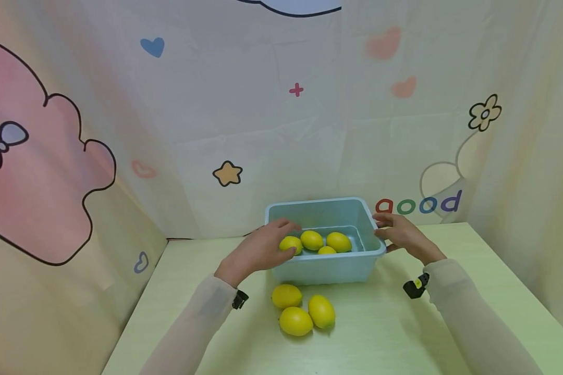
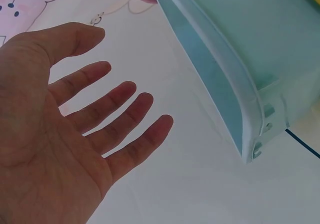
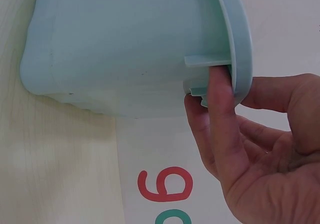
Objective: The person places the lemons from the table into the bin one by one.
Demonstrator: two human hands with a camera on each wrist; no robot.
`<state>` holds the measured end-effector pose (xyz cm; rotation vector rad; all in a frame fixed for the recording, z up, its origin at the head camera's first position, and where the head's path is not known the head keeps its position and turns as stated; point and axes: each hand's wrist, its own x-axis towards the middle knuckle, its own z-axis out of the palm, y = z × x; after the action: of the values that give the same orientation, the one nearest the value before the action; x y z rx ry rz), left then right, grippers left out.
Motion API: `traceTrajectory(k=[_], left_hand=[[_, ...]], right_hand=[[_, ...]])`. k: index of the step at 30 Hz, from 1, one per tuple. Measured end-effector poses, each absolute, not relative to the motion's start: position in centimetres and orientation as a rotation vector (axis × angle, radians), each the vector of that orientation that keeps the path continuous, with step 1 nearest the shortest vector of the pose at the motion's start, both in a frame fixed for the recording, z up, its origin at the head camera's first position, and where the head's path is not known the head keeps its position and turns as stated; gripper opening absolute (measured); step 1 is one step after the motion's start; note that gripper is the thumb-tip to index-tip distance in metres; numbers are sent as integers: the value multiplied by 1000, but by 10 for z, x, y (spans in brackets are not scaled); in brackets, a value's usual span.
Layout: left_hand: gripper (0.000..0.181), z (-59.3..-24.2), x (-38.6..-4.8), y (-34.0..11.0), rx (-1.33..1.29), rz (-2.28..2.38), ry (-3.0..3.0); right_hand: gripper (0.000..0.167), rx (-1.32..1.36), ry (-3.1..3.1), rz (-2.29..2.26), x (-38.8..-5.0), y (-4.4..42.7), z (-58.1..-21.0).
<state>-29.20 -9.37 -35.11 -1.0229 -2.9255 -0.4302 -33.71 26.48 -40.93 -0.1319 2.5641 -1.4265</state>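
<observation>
A light blue plastic bin (image 1: 326, 268) stands near the back of the table, with several yellow lemons (image 1: 339, 242) inside. My right hand (image 1: 405, 237) holds the bin's right rim; in the right wrist view its fingers (image 3: 223, 119) reach under the rim (image 3: 242, 49) with the thumb on the other side. Over the bin's left front part is my left hand (image 1: 262, 247), fingers spread and relaxed. The left wrist view shows this hand (image 2: 75, 119) with nothing in it, apart from the bin's rim (image 2: 220, 59).
Three lemons (image 1: 296, 321) lie close together on the pale table (image 1: 375, 338), in front of the bin. Behind the table hangs a printed cloth (image 1: 262, 120) with hearts, a star and coloured letters. More cloth hangs at both sides.
</observation>
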Motion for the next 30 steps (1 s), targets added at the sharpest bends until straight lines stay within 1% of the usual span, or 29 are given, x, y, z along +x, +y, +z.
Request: traceTrajectory(k=[7,17,30], left_hand=[[48,-364,-276,-99,-1074,-437,-2882],[42,-387,-255,-107,-1166,-421,-2806],[44,-417,-235,-106,-1232,-355,-2863]], right_hand=[[64,-124,2563,-1423,-338,265,-410],[65,-125,2571,-1411,-339,264,-411],[65,-127,2568,-1416,-338,266,-411]])
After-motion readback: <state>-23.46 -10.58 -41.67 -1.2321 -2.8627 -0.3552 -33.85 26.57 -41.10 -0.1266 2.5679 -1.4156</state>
